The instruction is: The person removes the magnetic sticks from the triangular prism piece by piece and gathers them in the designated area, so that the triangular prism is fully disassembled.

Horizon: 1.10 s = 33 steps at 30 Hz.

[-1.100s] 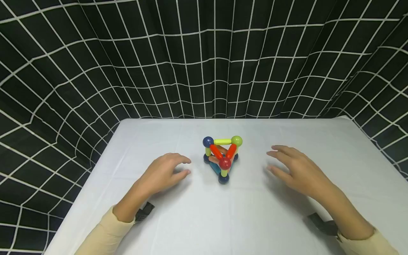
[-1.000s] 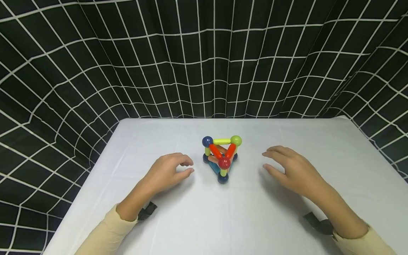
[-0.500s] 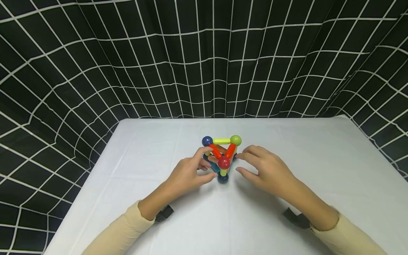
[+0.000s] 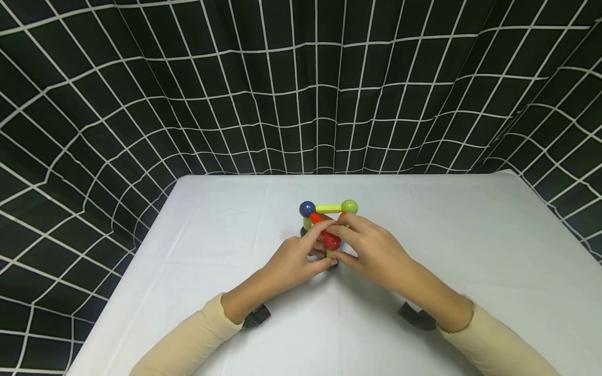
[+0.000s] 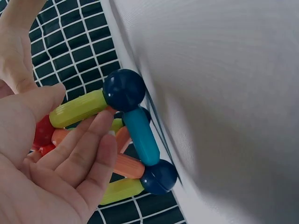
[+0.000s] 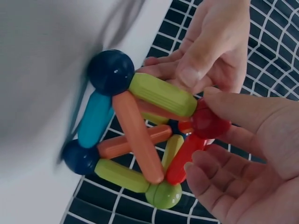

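Observation:
A triangular frame (image 6: 133, 135) of coloured sticks and balls stands on the white table. Its red ball (image 6: 211, 120) is at the near top corner, pinched between the thumb and fingers of my right hand (image 4: 378, 253). Below the red ball, the thumb and fingers of my left hand (image 4: 291, 263) close round the upright yellow-green stick (image 5: 79, 109). A dark blue ball (image 5: 124, 89) forms the foot of that stick. At the far top corners sit a blue ball (image 4: 308, 209) and a lime ball (image 4: 349, 207). My hands hide much of the frame in the head view.
White cloth covers the table (image 4: 226, 209). Behind and beside it hangs a black curtain (image 4: 301, 104) with a white grid. A dark strap piece (image 4: 256, 317) shows under my left wrist, and another (image 4: 416, 316) under my right.
Both hands have come inward from either side of the frame and taken hold at its near corner. The frame itself stays in about the same place.

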Tool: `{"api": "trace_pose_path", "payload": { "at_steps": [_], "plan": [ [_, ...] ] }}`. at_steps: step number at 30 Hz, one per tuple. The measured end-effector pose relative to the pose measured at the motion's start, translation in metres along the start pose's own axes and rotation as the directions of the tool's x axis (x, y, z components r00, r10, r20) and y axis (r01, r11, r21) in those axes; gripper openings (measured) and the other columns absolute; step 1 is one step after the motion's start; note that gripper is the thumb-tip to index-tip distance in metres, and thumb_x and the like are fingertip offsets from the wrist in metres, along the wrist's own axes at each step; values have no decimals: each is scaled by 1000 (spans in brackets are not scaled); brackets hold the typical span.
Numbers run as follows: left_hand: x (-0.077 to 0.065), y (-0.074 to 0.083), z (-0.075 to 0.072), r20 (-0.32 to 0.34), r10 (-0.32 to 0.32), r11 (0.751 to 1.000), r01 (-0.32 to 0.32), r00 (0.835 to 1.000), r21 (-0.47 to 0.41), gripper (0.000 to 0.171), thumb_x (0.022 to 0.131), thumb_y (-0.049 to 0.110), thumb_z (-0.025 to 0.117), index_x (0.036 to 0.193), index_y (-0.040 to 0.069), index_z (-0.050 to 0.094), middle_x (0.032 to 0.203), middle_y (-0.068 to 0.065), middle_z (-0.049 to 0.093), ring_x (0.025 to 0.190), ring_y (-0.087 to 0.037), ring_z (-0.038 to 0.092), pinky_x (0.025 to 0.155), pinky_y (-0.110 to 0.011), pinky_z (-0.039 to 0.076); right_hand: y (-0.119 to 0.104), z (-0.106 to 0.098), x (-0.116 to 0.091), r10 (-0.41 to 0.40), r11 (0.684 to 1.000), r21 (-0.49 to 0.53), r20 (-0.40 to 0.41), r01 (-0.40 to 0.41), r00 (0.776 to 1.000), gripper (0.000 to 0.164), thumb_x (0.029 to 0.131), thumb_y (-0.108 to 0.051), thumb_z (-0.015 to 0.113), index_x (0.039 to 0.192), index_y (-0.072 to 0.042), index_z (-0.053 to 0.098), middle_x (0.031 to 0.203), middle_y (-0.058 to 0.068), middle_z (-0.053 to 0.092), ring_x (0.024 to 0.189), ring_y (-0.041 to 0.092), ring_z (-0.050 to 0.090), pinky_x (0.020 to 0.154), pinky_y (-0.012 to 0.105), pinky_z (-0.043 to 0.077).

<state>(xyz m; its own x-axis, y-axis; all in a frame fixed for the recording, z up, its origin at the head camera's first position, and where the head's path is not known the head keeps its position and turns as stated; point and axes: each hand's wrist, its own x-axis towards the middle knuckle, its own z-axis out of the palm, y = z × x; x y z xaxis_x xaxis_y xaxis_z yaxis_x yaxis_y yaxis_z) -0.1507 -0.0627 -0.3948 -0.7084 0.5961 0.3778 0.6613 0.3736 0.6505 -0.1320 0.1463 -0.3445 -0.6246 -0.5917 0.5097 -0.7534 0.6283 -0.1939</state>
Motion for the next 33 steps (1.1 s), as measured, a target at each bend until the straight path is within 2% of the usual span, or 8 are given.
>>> {"api": "trace_pose_path", "payload": {
  "at_steps": [5,12,21,27,33],
  "plan": [
    [1,0,0,-4,-1,1000,1,1000,6,69,89,10,78,147,16,41,105,2,73,89,0,69,80,-19,53,-2,0,4,-19,1000,4,8,19,1000,44,70,-10,93,108,-5,72,106,0,62,90,16,62,73,29,55],
    [2,1,-2,-16,-22,996,24,1000,82,66,89,9,76,146,14,43,97,4,74,86,0,69,78,-18,53,1,0,7,-78,997,-9,10,78,997,42,70,-11,93,105,-3,72,106,3,65,96,18,63,79,31,56],
    [2,0,1,-40,16,993,-11,999,115,64,89,11,76,145,14,44,93,4,74,84,-2,69,72,-25,55,7,-1,6,-99,995,25,14,99,995,41,71,-8,92,106,-3,71,105,2,66,100,18,62,82,33,55],
    [1,0,1,-50,35,986,-27,998,165,64,90,15,76,146,13,43,88,4,73,78,-2,68,65,-19,49,9,-1,7,-113,993,17,16,113,993,40,73,-10,91,107,-3,71,105,2,67,100,19,62,86,35,53],
    [0,0,0,-53,30,986,-21,998,168,64,90,14,76,145,13,44,83,4,72,73,-2,65,61,-18,47,11,1,7,-119,993,29,26,118,993,39,74,-10,90,108,-3,70,107,3,67,102,20,61,90,38,51]
  ]
}}
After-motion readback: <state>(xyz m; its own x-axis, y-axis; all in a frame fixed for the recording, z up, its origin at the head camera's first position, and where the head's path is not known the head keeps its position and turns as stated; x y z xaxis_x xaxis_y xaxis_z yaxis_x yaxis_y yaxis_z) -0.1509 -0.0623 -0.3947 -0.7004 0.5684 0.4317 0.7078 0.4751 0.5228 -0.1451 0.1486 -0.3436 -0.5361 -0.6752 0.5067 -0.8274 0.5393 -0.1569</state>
